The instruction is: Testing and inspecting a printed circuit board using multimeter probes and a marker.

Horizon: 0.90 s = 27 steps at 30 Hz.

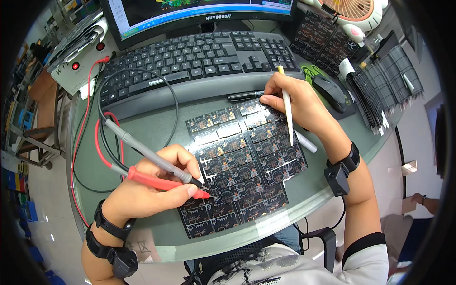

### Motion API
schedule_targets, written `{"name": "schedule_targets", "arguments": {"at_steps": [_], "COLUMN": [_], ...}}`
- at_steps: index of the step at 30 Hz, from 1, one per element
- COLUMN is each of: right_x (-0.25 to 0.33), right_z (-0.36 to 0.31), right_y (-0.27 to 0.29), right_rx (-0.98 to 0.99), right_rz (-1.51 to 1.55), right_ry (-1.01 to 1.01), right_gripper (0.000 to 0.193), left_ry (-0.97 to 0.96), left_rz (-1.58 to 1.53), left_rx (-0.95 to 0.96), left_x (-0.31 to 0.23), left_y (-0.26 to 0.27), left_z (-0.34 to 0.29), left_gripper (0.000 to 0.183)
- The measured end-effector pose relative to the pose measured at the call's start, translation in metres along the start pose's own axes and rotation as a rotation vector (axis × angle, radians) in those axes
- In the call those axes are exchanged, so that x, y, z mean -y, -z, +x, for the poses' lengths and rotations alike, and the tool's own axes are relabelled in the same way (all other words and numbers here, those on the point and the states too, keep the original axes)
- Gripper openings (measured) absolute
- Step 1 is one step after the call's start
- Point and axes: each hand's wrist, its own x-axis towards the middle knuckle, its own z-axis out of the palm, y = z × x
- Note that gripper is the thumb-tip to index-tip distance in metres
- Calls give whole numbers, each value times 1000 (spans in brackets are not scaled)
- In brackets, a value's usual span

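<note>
A black printed circuit board panel (246,175), divided into several small boards, lies on the green table mat in front of me. My left hand (145,192) is closed around a red test probe (154,180) and a grey test probe (147,151). Both tips come close together over the lower left middle of the panel; whether they touch it I cannot tell. My right hand (297,99) grips a slim white pen-like stick (288,111) with a yellow end, pointing down over the panel's right side. Its fingertips are at the panel's top edge.
Behind the panel are a black keyboard (204,59) and a monitor (199,23). A mouse (330,92), a black marker (244,96) and a white pen (305,141) lie nearby. Red and black leads loop at left beside a metal box (85,66). Stacked board panels (384,85) stand right.
</note>
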Motion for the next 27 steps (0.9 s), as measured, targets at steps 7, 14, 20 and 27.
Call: {"name": "schedule_targets", "arguments": {"at_steps": [7,14,20,27], "right_x": [-2,-4,-5,-2], "right_z": [0,1,-1,-1], "right_y": [0,-2,-1,-2], "right_rx": [-2,-2,-10,-61], "right_rz": [-12,-33,-32,-46], "right_ry": [0,16,18,51], "right_gripper": [22,21,22,22], "left_ry": [1,-10,-16,-57], "left_rz": [27,19,50,71], "left_rx": [3,2,10,17], "left_x": [0,0,-4,-2], "left_y": [0,0,-2,-2], "left_z": [0,1,0,0], "left_gripper": [19,18,18,17]}}
